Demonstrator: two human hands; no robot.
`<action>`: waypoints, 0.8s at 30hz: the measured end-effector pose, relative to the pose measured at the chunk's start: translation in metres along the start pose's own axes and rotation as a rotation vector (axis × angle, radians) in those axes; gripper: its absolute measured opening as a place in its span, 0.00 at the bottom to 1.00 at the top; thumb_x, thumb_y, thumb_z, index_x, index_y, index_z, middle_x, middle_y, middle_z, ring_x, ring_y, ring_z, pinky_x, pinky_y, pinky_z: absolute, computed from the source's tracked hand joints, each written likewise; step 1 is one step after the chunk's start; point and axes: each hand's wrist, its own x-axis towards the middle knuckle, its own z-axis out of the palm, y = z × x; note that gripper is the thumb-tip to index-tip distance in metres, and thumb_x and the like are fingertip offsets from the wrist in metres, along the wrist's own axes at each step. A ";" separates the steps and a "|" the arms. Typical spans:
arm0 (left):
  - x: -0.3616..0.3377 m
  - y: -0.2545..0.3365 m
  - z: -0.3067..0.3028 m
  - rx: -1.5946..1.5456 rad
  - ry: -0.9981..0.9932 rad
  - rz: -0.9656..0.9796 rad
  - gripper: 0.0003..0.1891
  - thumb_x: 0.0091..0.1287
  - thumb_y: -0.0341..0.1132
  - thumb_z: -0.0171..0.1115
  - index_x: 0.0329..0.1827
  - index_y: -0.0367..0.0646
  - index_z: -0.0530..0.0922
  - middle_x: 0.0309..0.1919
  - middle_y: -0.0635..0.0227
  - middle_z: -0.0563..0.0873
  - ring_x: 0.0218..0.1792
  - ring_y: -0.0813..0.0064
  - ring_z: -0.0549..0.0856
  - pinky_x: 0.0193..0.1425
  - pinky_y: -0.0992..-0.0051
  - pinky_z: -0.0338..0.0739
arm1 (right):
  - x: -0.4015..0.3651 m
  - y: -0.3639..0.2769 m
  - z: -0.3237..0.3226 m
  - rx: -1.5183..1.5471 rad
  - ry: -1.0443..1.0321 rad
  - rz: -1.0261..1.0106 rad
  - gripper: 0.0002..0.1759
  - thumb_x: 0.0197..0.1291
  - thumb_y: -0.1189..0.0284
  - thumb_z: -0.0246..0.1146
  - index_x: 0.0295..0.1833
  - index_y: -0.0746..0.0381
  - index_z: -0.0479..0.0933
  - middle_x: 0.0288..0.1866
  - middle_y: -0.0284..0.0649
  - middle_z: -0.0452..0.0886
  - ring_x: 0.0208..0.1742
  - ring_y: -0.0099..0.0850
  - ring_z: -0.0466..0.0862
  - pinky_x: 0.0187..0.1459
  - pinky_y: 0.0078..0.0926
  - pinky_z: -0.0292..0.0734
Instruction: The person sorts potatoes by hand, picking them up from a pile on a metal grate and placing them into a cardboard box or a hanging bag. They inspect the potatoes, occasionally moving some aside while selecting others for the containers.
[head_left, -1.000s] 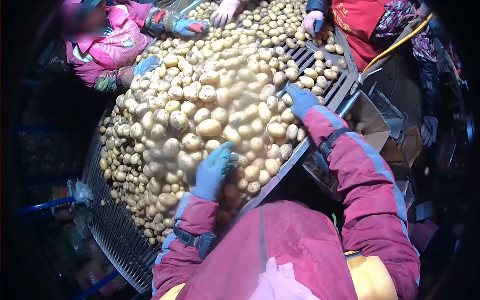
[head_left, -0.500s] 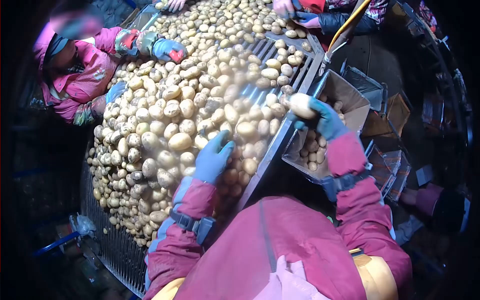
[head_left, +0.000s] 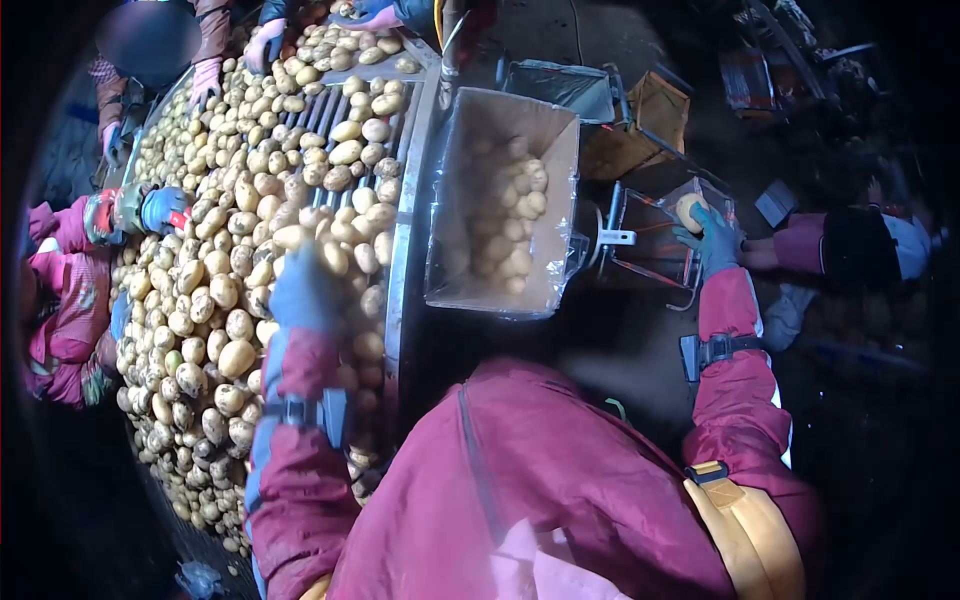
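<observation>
A heap of pale, soil-marked potatoes [head_left: 220, 290] covers the slatted sorting table [head_left: 400, 215] on the left. My left hand [head_left: 305, 288], in a blue glove, is over the heap's right part, smeared by motion. Potatoes show right at its fingertips. Far out to the right, my gloved right hand [head_left: 715, 243] grips a single potato [head_left: 690, 211] with its fingers. That hand is above a wire-framed bag holder [head_left: 655, 240]. Between my hands stands a plastic-lined box [head_left: 503, 112] with potatoes inside.
A co-worker in a pink jacket [head_left: 75, 290] reaches in from the left; other gloved hands [head_left: 265, 45] work at the far end. Behind the box are a lined bin [head_left: 560, 88] and a brown crate [head_left: 660, 115]. Another person [head_left: 860, 245] is at the right.
My view has turned right. My right hand has carried the potato from the table's edge, past the box, to the bag holder. My left hand has moved farther up the heap.
</observation>
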 end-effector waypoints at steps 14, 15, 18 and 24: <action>-0.040 -0.077 -0.006 -0.481 0.270 -0.135 0.14 0.71 0.34 0.66 0.59 0.47 0.88 0.46 0.66 0.92 0.46 0.78 0.89 0.54 0.74 0.82 | -0.045 0.007 0.203 -0.088 -0.606 -0.228 0.21 0.75 0.70 0.54 0.69 0.64 0.77 0.57 0.41 0.87 0.42 0.29 0.90 0.45 0.23 0.85; -0.060 -0.078 0.007 -0.466 0.341 0.047 0.15 0.70 0.35 0.68 0.58 0.49 0.88 0.48 0.65 0.92 0.48 0.74 0.89 0.57 0.72 0.82 | -0.082 -0.018 0.250 -0.104 -0.762 -0.177 0.20 0.74 0.70 0.56 0.66 0.64 0.79 0.56 0.40 0.87 0.42 0.28 0.89 0.45 0.23 0.84; -0.124 -0.051 0.012 -0.688 0.112 -0.188 0.19 0.69 0.37 0.66 0.64 0.56 0.84 0.56 0.58 0.88 0.59 0.60 0.86 0.65 0.66 0.79 | -0.135 0.009 0.372 -0.205 -0.927 -0.549 0.22 0.68 0.66 0.65 0.65 0.63 0.80 0.55 0.40 0.87 0.49 0.27 0.88 0.54 0.24 0.82; -0.156 -0.065 -0.017 -0.671 0.230 -0.137 0.19 0.69 0.32 0.67 0.63 0.52 0.84 0.54 0.62 0.89 0.55 0.64 0.87 0.61 0.67 0.81 | -0.189 0.039 0.507 -0.733 -0.862 -1.102 0.32 0.56 0.60 0.70 0.67 0.59 0.77 0.63 0.51 0.81 0.64 0.50 0.80 0.67 0.42 0.74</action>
